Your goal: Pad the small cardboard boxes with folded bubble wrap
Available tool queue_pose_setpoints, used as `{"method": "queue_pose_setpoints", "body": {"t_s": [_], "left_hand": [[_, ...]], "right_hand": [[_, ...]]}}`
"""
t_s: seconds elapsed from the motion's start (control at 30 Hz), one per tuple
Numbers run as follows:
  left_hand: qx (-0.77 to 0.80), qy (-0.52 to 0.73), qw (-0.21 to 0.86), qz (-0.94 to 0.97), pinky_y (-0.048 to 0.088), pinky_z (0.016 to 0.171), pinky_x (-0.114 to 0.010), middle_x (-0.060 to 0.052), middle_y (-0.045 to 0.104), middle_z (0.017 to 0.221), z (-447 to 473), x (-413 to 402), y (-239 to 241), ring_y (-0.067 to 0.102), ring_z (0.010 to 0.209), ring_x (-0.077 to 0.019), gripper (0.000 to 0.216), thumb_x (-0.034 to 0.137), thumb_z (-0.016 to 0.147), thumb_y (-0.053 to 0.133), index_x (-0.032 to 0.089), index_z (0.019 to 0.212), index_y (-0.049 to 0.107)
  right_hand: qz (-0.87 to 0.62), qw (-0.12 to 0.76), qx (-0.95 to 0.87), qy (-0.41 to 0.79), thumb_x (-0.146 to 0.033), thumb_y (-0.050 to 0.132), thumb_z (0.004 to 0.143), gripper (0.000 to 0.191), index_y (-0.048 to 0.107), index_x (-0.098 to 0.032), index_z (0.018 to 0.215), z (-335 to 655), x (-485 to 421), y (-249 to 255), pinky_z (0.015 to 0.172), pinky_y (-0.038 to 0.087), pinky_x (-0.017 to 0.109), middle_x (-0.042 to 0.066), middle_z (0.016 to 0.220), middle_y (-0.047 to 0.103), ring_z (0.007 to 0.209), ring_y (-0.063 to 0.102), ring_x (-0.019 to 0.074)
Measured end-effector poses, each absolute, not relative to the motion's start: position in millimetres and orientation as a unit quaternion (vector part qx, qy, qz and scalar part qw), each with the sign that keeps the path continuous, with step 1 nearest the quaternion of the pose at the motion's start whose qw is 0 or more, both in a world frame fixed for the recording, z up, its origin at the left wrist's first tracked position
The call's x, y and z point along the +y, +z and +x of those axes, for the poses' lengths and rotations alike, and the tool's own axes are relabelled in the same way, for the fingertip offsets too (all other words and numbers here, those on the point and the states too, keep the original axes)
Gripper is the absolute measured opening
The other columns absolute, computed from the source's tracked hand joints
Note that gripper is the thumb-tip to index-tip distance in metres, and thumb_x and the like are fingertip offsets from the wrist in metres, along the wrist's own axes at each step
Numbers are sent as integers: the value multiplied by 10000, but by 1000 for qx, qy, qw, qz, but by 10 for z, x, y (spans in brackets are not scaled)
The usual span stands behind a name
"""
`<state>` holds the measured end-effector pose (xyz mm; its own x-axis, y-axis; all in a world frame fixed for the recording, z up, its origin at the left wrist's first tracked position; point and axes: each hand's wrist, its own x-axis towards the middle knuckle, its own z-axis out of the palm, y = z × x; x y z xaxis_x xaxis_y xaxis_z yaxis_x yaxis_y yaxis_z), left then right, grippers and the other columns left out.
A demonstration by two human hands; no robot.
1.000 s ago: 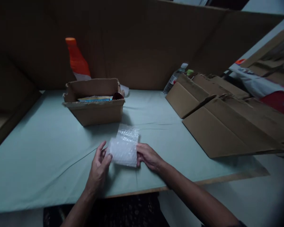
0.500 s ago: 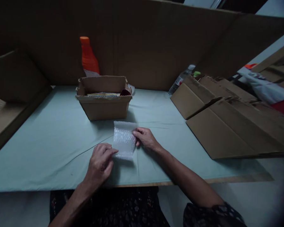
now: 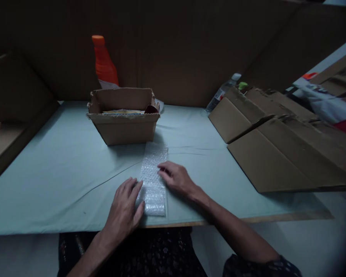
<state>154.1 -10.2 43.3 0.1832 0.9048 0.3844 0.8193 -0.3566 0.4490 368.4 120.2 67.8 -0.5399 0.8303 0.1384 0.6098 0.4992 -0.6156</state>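
A strip of clear bubble wrap lies lengthwise on the pale green cloth, its lower end near the table's front edge. My left hand rests along its lower left edge, fingers spread, with the fingertips and thumb at the wrap. My right hand is over the right edge of the strip, thumb and fingers apart, and seems to grip nothing. Just beyond the far end of the wrap stands an open cardboard box with flat, paper-like items and a dark red thing inside.
An orange bottle stands behind the box, against a tall cardboard wall. To the right are tilted cardboard boxes and a clear plastic bottle. Another cardboard piece borders the left side.
The bubble wrap, shorter and held between both hands before, now lies longer and flat on the cloth. My left hand has spread its fingers, and my right hand has let go.
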Motion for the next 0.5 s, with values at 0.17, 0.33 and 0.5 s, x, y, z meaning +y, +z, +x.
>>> {"method": "queue_pose_setpoints", "body": {"t_s": [0.17, 0.33, 0.5], "left_hand": [[560, 308, 134, 758, 468, 1055, -589, -181, 538, 1412, 1555, -52, 261, 503, 1315, -350, 694, 206, 884, 550, 205, 1525, 286], [539, 354, 275, 713, 366, 1132, -634, -138, 451, 1527, 1470, -92, 471, 434, 1411, -345, 798, 246, 870, 559, 319, 1574, 189], [463, 354, 518, 626, 379, 1132, -601, -157, 533, 1468, 1340, -200, 663, 494, 1376, -350, 926, 535, 861, 592, 280, 1609, 110]], "right_hand": [[-349, 110, -911, 191, -321, 740, 866, 214, 699, -174, 1016, 3528, 765, 655, 957, 443, 444, 120, 1245, 646, 1126, 561, 277], [-315, 150, -897, 272, -161, 622, 931, 48, 661, -170, 958, 3562, 595, 742, 950, 427, 387, 90, 1158, 703, 1078, 613, 216], [-275, 100, -853, 432, -171, 646, 911, 36, 660, -188, 938, 3721, 441, 981, 752, 445, 263, -5, 817, 703, 747, 610, 137]]}}
